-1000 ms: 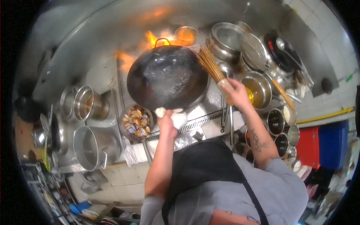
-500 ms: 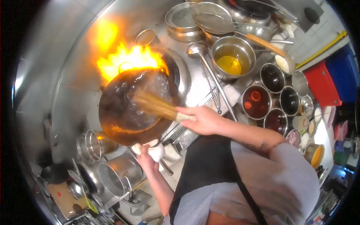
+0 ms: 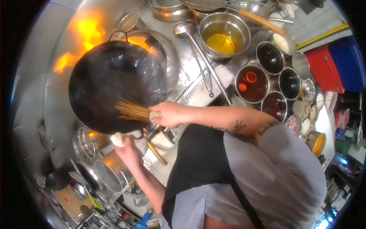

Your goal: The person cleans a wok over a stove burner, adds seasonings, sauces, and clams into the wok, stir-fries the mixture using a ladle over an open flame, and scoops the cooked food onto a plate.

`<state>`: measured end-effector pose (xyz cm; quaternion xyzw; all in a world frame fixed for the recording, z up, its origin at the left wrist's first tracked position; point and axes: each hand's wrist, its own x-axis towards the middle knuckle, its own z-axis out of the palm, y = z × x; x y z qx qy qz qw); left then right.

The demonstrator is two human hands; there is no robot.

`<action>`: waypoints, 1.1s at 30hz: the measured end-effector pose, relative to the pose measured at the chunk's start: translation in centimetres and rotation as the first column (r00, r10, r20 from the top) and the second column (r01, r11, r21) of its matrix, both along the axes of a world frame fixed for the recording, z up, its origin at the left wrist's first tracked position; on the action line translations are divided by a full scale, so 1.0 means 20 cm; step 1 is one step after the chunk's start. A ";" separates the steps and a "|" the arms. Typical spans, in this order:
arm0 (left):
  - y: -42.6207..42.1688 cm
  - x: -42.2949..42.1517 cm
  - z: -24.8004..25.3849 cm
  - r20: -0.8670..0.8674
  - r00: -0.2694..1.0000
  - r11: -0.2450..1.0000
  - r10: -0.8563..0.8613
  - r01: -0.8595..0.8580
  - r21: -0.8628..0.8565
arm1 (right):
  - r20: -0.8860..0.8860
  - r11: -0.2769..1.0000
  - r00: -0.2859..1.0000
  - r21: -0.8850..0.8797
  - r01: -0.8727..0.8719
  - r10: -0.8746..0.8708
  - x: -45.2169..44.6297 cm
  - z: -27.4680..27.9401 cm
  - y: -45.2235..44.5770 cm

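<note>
Brush [image 3: 132,110] held by right hand [image 3: 169,114] inside dark wok [image 3: 110,82]

The brush was held over the wok's near, lower-right part, with its splayed bristles pointed inward and to the left of the view, away from the right fingers. Its long axis was laid almost crosswise; whether the metal was touched by the tips could not be told. The pale handle [image 3: 154,116] was wrapped firmly by the right fingers, the right being the hand nearer the bristles. Just below, a white cloth [image 3: 139,142] was gripped at the wok's near edge by the left hand [image 3: 127,152], its fingers curled; anything beneath the cloth was hidden. Past the wok's far left side, tall flames [image 3: 87,32] were seen, and to its right a burner ring [image 3: 174,61] was left partly uncovered. Farther right, a long ladle [image 3: 185,28] was rested beside a metal pot [image 3: 229,23], in which yellow liquid [image 3: 220,44] was held.
</note>
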<state>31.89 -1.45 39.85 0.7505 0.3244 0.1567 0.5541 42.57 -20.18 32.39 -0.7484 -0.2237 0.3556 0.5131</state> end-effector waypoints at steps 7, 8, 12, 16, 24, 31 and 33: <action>-0.09 0.07 0.11 -0.061 0.985 0.809 -0.162 0.168 0.564 | -0.759 0.889 0.625 0.400 0.225 0.183 0.09 -0.01 -0.04; -0.11 0.07 0.12 -0.078 0.980 0.735 -0.182 0.188 0.651 | -0.753 0.861 0.606 0.463 0.212 0.256 0.08 0.01 -0.02; -0.04 0.05 0.02 -0.005 0.990 0.817 -0.143 0.121 0.564 | -0.035 0.867 0.973 0.461 -0.187 0.228 0.07 -0.10 0.00; 0.06 -0.06 -0.20 0.071 0.997 0.995 0.039 -0.045 0.085 | 0.408 0.706 0.889 -0.692 0.151 0.209 0.69 -0.01 -0.35; 0.03 0.06 -0.53 0.076 0.953 0.719 0.293 -0.167 -0.675 | 0.486 0.817 0.770 -0.175 0.549 -0.414 0.67 -0.06 -0.44; 0.04 0.37 -0.65 0.052 0.958 0.579 0.284 -0.128 -0.805 | 0.385 0.723 0.865 -0.489 0.488 -0.323 0.15 -0.78 -0.44; 0.08 0.44 -0.77 0.079 0.964 0.531 0.254 -0.070 -0.845 | 0.497 0.709 0.828 -0.483 0.513 -0.260 0.17 -0.83 -0.52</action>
